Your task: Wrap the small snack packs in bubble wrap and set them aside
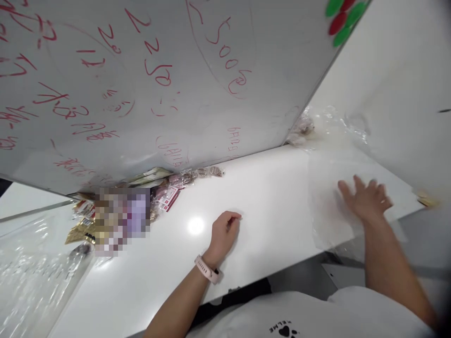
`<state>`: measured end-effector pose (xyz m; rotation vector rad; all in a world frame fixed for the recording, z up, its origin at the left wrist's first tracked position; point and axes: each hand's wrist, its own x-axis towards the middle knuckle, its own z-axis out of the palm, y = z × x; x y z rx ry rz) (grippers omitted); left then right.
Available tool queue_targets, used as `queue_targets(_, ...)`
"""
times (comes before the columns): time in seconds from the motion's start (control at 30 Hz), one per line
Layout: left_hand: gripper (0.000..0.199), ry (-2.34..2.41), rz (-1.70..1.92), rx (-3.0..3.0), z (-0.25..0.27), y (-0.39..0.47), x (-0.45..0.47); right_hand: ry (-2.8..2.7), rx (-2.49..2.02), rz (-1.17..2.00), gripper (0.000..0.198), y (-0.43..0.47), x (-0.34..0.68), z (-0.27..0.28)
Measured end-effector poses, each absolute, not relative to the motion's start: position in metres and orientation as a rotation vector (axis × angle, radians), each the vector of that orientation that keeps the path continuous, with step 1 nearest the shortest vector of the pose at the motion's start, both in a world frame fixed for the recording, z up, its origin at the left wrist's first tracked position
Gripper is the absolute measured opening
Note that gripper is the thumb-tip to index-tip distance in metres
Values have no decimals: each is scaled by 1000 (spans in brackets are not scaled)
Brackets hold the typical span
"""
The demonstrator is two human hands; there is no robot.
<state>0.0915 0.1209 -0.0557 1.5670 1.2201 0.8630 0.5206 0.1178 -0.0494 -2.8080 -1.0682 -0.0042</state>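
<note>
My left hand (223, 234) rests on the white table (268, 206), its fingers curled into a loose fist with nothing seen in them. A pale pink wristband (207, 269) circles that wrist. To the right, my right hand (368, 199) lies palm down with fingers spread, slightly blurred. Beneath it is a clear plastic sheet or bag (326, 220), flat on the tabletop and hanging a little past the front edge. Nothing shows in the grip of the right hand.
A whiteboard (197, 103) with red writing leans along the back; green and red magnets (340, 23) sit at its corner. Several wrapped packets (82, 230) line its foot. Crumpled clear plastic (327, 124) lies at the back right, and more plastic (31, 277) at the left.
</note>
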Motion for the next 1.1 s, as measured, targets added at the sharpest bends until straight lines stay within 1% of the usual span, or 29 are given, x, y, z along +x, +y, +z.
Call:
queue_targets(0.03,19,1219,866,1572,-58,122,91,-1084,-2860,131,73,89,503,-60)
queue_targets(0.1,18,1207,873,1568,-61,123,91,-1235,-2814,107,73,47,461,-77)
queue_targets(0.17,17,1183,884,1557,-62,123,91,-1433,-2698,98,73,27,415,-86)
queue_targets(0.27,24,1165,916,1601,-53,113,85,-1666,-2450,130,73,19,343,-89)
queue_targets(0.37,35,1238,957,1823,-37,90,67,-1920,-2140,195,70,17,272,-84)
queue_targets(0.43,40,1298,941,2030,-30,69,47,-2094,-1905,288,68,16,237,-77)
queue_targets(0.5,44,1358,843,2206,-32,47,24,-2213,-1667,425,62,19,219,-68)
queue_targets(0.53,47,1396,764,2274,-36,37,12,-2196,-1609,458,59,24,218,-64)
queue_targets(0.6,54,1470,593,2363,-47,20,-8,-2005,-1700,403,58,39,226,-56)
queue_targets(0.67,60,1527,480,2412,-59,7,-20,-1748,-1929,292,65,58,237,-52)
queue_targets(0.73,62,1567,445,2445,-67,1,-25,-1690,-2030,318,70,75,241,-53)
queue_targets(0.77,62,1581,442,2454,-69,0,-24,-1710,-2012,383,65,82,239,-55)
queue_targets(0.87,63,1576,427,2458,-70,4,-22,-1722,-1881,543,34,89,229,-59)
queue_targets(0.9,63,1566,424,2452,-70,5,-23,-1695,-1859,558,28,88,228,-59)
queue_targets(1.0,65,1596,469,2386,-69,7,-30,-1545,-1849,503,28,85,244,-55)
queue_targets(1.1,66,1622,516,2296,-68,4,-40,-1183,-1777,454,27,82,280,-48)
